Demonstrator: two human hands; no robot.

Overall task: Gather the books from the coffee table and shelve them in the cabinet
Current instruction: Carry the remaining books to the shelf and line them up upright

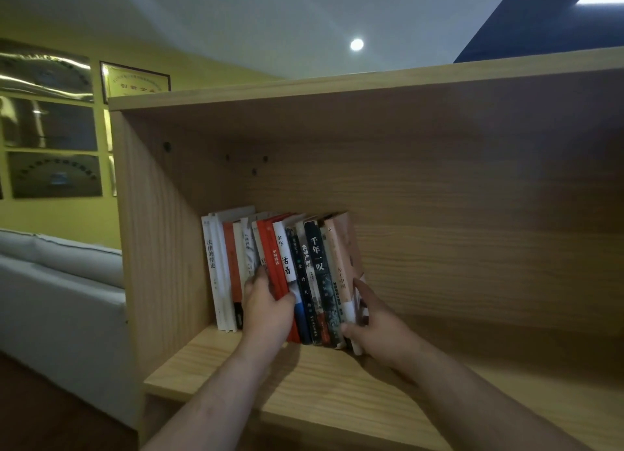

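On cabinet shelf (209,356), hands (266,310) steadying books (304,271), spines "活着", "千年一叹"

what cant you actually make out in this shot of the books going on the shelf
- Lower spines of the red books, head view: covered by the left hand.
- Foot of the pink book, head view: behind the right hand.
- Text on the wall plaques, head view: blurred and glare-streaked.
- Coffee table: outside the frame, so any books left there can't be counted.
- Cabinet right side: cut by the frame edge.
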